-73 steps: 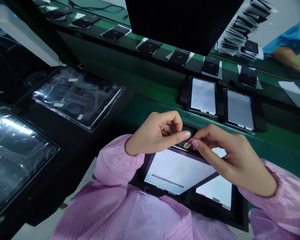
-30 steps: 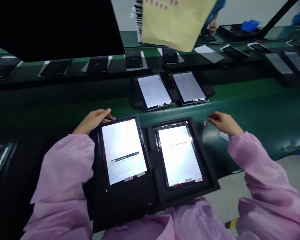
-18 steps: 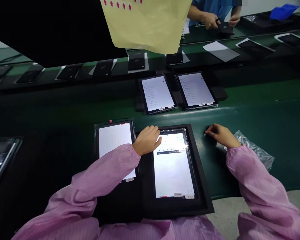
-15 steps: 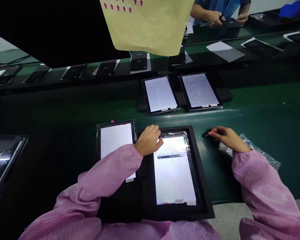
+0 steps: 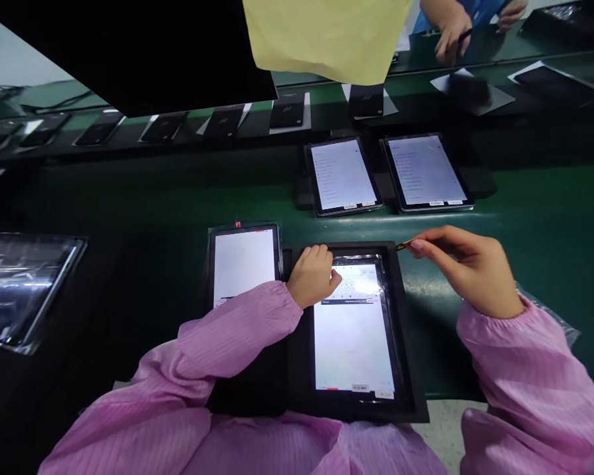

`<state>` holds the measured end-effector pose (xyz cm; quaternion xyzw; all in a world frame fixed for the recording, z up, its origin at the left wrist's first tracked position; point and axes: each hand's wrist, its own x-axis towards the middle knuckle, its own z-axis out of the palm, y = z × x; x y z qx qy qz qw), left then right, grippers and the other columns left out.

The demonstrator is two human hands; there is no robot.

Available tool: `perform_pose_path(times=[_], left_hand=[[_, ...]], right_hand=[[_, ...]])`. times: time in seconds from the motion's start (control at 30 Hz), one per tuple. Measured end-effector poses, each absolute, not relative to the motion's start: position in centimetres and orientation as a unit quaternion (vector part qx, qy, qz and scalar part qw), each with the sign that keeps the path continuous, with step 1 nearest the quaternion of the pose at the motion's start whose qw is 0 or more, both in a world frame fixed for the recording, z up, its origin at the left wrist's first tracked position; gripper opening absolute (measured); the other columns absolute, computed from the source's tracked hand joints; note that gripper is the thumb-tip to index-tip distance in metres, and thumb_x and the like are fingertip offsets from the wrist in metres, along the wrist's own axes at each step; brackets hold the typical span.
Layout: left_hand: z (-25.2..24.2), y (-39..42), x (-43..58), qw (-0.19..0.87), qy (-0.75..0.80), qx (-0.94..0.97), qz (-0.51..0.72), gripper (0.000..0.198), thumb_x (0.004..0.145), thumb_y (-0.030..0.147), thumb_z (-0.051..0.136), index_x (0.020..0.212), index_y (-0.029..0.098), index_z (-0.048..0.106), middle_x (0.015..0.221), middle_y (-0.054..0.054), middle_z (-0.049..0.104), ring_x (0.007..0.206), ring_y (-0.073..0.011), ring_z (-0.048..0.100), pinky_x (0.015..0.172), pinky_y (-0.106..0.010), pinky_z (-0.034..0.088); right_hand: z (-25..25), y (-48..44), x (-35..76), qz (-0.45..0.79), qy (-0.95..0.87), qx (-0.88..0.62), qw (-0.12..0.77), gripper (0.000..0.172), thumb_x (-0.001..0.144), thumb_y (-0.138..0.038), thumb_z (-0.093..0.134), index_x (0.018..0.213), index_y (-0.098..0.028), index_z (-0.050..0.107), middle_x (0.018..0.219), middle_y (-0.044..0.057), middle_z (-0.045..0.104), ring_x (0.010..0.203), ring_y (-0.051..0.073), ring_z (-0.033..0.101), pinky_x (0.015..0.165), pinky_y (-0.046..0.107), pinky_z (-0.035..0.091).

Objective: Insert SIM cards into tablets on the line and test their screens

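Observation:
My right hand (image 5: 468, 264) pinches a small memory card (image 5: 403, 245), dark with red and gold on it, between thumb and fingertips. The card is at the top right corner of a black frame tray (image 5: 410, 343). In that tray lies a lit tablet (image 5: 352, 349) showing a keyboard and a dark bar. My left hand (image 5: 313, 276) is closed, its fingers curled over the upper left of this tablet and its thumb near the keyboard; anything inside it is hidden. Left of it lies another lit tablet (image 5: 245, 264), partly under my sleeve, with a small red piece (image 5: 237, 224) at its top edge.
Two lit tablets (image 5: 344, 175) (image 5: 428, 171) lie behind the tray. A plastic-wrapped tablet (image 5: 27, 287) is at far left, a clear bag (image 5: 557, 316) by my right sleeve. Several dark devices line a back ledge. Yellow paper (image 5: 327, 39) hangs above; a co-worker's hand (image 5: 453, 33) reaches in.
My right hand has lifted and moved with the card to the tray's top right corner. The left hand stays on the tablet. A co-worker's dark device now lies on the white sheet opposite.

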<state>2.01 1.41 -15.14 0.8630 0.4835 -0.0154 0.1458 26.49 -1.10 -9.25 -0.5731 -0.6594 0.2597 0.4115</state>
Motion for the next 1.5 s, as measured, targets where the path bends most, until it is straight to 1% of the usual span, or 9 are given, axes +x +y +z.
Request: perform_pose_path(times=[0.1, 0.2, 0.37, 0.5, 0.63, 0.9, 1.17, 1.3, 1.5], left_hand=[[-13.4, 2.7, 1.3, 0.18, 0.472, 0.863, -0.012, 0.017, 0.087, 0.018, 0.04, 0.083, 0.012, 0.056, 0.09, -0.013, 0.061, 0.091, -0.0266, 0.056, 0.089, -0.043, 0.044], [-9.5, 3.5, 0.2, 0.249, 0.428, 0.869, 0.004, 0.018, 0.088, 0.017, 0.036, 0.077, 0.018, 0.05, 0.077, -0.003, 0.059, 0.072, -0.016, 0.056, 0.071, -0.03, 0.047], [-3.9, 2.2, -0.1, 0.43, 0.218, 0.867, 0.122, 0.017, 0.086, 0.011, 0.033, 0.094, 0.019, 0.047, 0.051, 0.01, 0.038, 0.042, -0.0096, 0.035, 0.048, -0.024, 0.033], [-3.1, 1.2, 0.9, 0.397, 0.141, 0.895, 0.149, 0.024, 0.085, 0.011, 0.034, 0.097, 0.015, 0.054, 0.053, 0.008, 0.043, 0.043, -0.0082, 0.038, 0.049, -0.023, 0.036], [-2.9, 0.8, 1.6, 0.377, 0.153, 0.902, 0.143, 0.028, 0.083, 0.011, 0.036, 0.1, 0.014, 0.058, 0.054, 0.007, 0.048, 0.041, -0.007, 0.037, 0.047, -0.021, 0.035], [-1.6, 0.3, 2.1, 0.372, 0.133, 0.91, 0.122, 0.02, 0.077, 0.01, 0.039, 0.088, 0.017, 0.054, 0.059, 0.005, 0.052, 0.047, -0.0078, 0.039, 0.048, -0.021, 0.034], [-1.9, 1.1, 3.8, 0.462, 0.112, 0.875, 0.087, 0.02, 0.071, 0.011, 0.048, 0.071, 0.022, 0.031, 0.055, 0.008, 0.025, 0.049, -0.0091, 0.02, 0.046, -0.026, 0.023], [-2.0, 1.7, 3.8, 0.506, 0.107, 0.848, 0.115, 0.028, 0.07, 0.006, 0.047, 0.067, 0.022, 0.024, 0.058, 0.008, 0.021, 0.052, -0.0079, 0.018, 0.046, -0.026, 0.022], [-1.8, 0.0, 1.4, 0.539, 0.275, 0.764, 0.223, 0.018, 0.078, 0.011, 0.058, 0.073, 0.02, 0.043, 0.055, 0.009, 0.043, 0.042, -0.0032, 0.039, 0.039, -0.017, 0.029]], right_hand=[[-8.9, -1.5, 26.5, 0.265, -0.654, -0.574, 0.415, 0.017, 0.084, -0.039, 0.068, 0.082, -0.023, 0.071, 0.076, -0.001, 0.072, 0.069, 0.013, 0.068, 0.069, 0.027, 0.057], [-6.2, -2.9, 26.7, 0.232, -0.652, -0.581, 0.43, 0.012, 0.086, -0.036, 0.067, 0.084, -0.025, 0.071, 0.077, -0.001, 0.072, 0.069, 0.013, 0.068, 0.066, 0.025, 0.056], [-1.4, -5.5, 26.0, 0.153, -0.704, -0.565, 0.403, 0.007, 0.09, -0.035, 0.062, 0.092, -0.029, 0.065, 0.08, -0.003, 0.072, 0.072, 0.013, 0.07, 0.061, 0.024, 0.055], [-0.8, -6.2, 25.0, 0.084, -0.802, -0.488, 0.335, 0.004, 0.093, -0.031, 0.058, 0.094, -0.027, 0.061, 0.079, -0.006, 0.072, 0.055, 0.007, 0.064, 0.049, 0.019, 0.048], [-1.0, -6.7, 25.0, 0.077, -0.822, -0.467, 0.315, 0.005, 0.096, -0.027, 0.054, 0.094, -0.025, 0.057, 0.077, -0.008, 0.072, 0.032, 0.002, 0.037, 0.046, 0.018, 0.046], [-0.5, -7.3, 26.0, 0.072, -0.833, -0.46, 0.299, 0.006, 0.096, -0.026, 0.054, 0.093, -0.025, 0.058, 0.073, -0.009, 0.07, 0.03, 0.001, 0.03, 0.044, 0.015, 0.045], [-0.8, -7.5, 26.9, 0.108, -0.829, -0.461, 0.296, 0.006, 0.094, -0.029, 0.055, 0.095, -0.026, 0.061, 0.081, -0.007, 0.073, 0.059, 0.006, 0.066, 0.052, 0.015, 0.049], [-0.7, -7.2, 26.8, 0.113, -0.83, -0.463, 0.29, 0.004, 0.094, -0.027, 0.056, 0.094, -0.027, 0.061, 0.081, -0.008, 0.072, 0.057, 0.005, 0.066, 0.049, 0.015, 0.047], [-0.4, -5.2, 24.0, 0.221, -0.846, -0.415, 0.253, 0.007, 0.096, -0.027, 0.053, 0.092, -0.024, 0.058, 0.067, -0.007, 0.065, 0.047, 0.006, 0.057, 0.044, 0.017, 0.042]])
